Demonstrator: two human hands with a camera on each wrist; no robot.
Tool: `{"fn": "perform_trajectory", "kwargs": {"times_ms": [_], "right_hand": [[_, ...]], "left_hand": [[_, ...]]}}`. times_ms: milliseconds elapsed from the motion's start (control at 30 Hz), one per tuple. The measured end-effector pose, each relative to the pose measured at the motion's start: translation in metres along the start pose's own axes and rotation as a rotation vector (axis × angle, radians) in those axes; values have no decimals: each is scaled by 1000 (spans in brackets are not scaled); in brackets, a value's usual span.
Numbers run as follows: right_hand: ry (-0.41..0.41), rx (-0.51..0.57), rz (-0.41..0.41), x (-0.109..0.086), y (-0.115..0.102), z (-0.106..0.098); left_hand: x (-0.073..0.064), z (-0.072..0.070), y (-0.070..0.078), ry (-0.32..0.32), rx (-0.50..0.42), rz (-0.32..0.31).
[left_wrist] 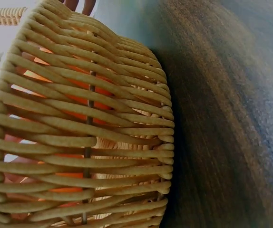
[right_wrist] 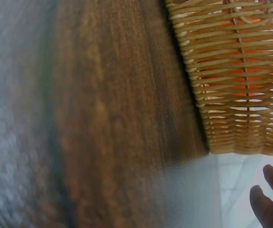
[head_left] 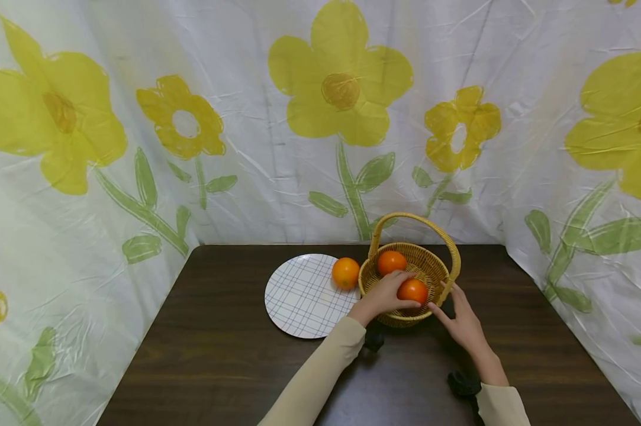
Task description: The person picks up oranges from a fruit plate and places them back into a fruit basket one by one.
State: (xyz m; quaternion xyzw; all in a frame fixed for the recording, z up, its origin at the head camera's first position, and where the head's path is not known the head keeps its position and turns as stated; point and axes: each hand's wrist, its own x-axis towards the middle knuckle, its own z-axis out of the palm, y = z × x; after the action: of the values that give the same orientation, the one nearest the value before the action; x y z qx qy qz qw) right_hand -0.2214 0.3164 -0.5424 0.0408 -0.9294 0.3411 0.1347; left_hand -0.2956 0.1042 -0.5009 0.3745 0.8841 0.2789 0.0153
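Note:
In the head view, a wicker basket [head_left: 400, 321] with an arched handle stands near the table's back edge. My left hand [head_left: 386, 294] reaches over its near left rim. Thumb and fingers of this hand are round a red-orange tomato [head_left: 413, 291] inside the basket. A second tomato [head_left: 392, 262] lies farther back in it. At the basket's right side, my right hand [head_left: 465, 322] has its thumb and fingers spread by the rim and handle base. An orange [head_left: 345, 273] sits on the right part of a round plate [head_left: 304, 299]. Basket weave [left_wrist: 79, 123] hides most of the left hand in the left wrist view.
The white plate with blue checked lines lies left of the basket, nearly touching it. All of it stands on a dark wooden table [head_left: 219, 349]. Behind hangs a white curtain [head_left: 256, 189] with yellow flowers, meeting the table's back edge.

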Motion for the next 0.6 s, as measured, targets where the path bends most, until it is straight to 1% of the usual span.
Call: {"fn": "perform_trajectory", "kwargs": {"times_ms": [300,600], "right_hand": [[10,-6,-18,0,0,0],[1,-5,-6,-1,1,0]], "left_hand": [[-8,-7,0,45,-31,42],[-15,-9,-3,98,-60,49]]}}
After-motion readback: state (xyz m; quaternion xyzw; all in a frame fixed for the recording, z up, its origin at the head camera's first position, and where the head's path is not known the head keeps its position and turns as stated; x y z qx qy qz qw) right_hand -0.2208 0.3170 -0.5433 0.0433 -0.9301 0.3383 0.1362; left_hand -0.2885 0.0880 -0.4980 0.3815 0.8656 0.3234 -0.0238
